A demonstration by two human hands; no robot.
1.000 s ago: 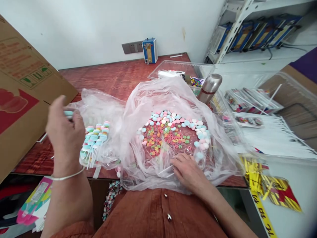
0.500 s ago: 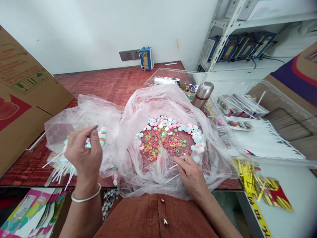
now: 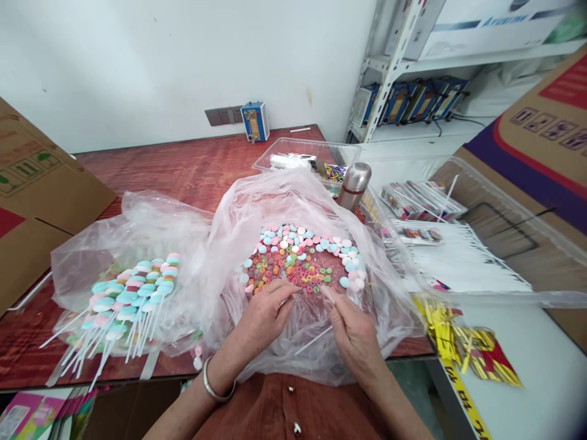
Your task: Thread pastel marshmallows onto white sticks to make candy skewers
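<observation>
My left hand (image 3: 268, 310) reaches over the near edge of the ring-shaped gummy candies (image 3: 293, 269). Its fingertips are pinched together, and what they hold, if anything, is too small to make out. To its right my right hand (image 3: 355, 330) is closed on a thin white stick (image 3: 313, 340), which slants down and left from the palm. Round pink, blue and white candies (image 3: 353, 263) lie around the rings, all inside a large clear plastic bag (image 3: 293, 189) opened on the table. Finished candy skewers (image 3: 132, 299) on white sticks lie piled at the left on another plastic bag (image 3: 151, 214).
A steel flask (image 3: 354, 186) stands behind the bag, beside a clear tray (image 3: 275, 153). On the right are a clear bin with many white sticks (image 3: 477, 263) and yellow twist ties (image 3: 440, 324). Cardboard boxes (image 3: 41, 183) flank the red-brown table (image 3: 178, 162).
My left hand has moved right, from above the skewer pile to the ring candies beside my right hand. The right hand keeps the stick. The view has shifted slightly.
</observation>
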